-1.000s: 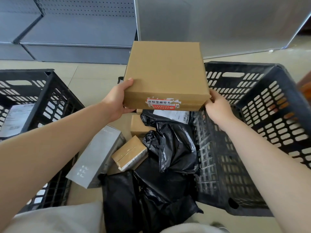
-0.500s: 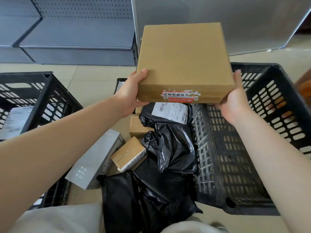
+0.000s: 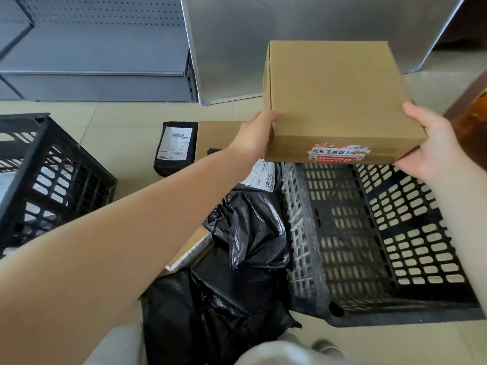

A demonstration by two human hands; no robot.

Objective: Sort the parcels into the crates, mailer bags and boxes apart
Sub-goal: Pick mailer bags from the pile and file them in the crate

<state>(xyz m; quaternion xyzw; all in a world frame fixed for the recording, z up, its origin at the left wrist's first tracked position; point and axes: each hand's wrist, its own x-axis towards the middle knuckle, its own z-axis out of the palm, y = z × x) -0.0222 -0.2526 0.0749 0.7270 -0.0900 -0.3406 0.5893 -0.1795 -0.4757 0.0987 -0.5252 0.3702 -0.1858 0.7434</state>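
Both hands grasp one flat brown cardboard box point(image 3: 337, 98), held in the air over the far end of the right-hand black crate point(image 3: 369, 246). Left hand point(image 3: 254, 139) clamps the box's near-left corner, thumb on the top face. Right hand point(image 3: 432, 146) grips the near-right corner, thumb on top, fingers under the edge. Box roughly level, its near side face carrying a red and white sticker point(image 3: 334, 154) with printed characters. The crate below has slotted walls and floor; the part of its inside that shows holds nothing. Between the two crates, on the tiled floor point(image 3: 118, 122), a heap of parcels: crumpled black mailer bags point(image 3: 237, 259), touching the right crate's left wall, one with a white barcode label point(image 3: 263, 175) just under the left wrist. A small cardboard box point(image 3: 192, 248) pokes out from under the bags, partly hidden by the left forearm. Further back on the floor, a small black mailer bag with a white shipping label point(image 3: 176, 146) lies flat, beside a flat piece of brown cardboard point(image 3: 216, 138). Left-hand black crate point(image 3: 52, 180) stands at the left edge of view, well apart from the held box; contents hard to make out. Grey perforated shelving point(image 3: 100, 48) and a metal panel point(image 3: 263, 35) along the far side.
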